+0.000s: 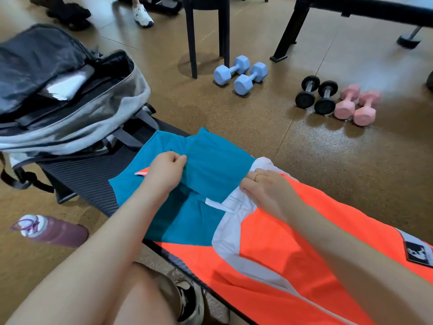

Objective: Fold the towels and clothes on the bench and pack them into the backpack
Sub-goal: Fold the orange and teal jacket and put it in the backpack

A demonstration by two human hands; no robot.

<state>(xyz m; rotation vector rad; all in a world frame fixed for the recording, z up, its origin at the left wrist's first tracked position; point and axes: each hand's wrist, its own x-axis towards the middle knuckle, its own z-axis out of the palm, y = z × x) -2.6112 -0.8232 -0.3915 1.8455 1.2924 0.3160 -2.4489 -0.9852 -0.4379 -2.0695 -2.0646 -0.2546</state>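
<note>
Two hands (164,170) (264,186) | garment (269,242) lengthwise along bench (89,174) | teal end toward backpack (70,109)

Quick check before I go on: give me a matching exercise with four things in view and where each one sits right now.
Things:
1. backpack
2. water bottle
3. blue dumbbells
4. left hand

Places:
A. lying on the floor left of the bench
B. pinching the teal cloth
C. open, on the far end of the bench
D. on the floor beside a dark chair leg

Pairs: 1-C, 2-A, 3-D, 4-B
</note>
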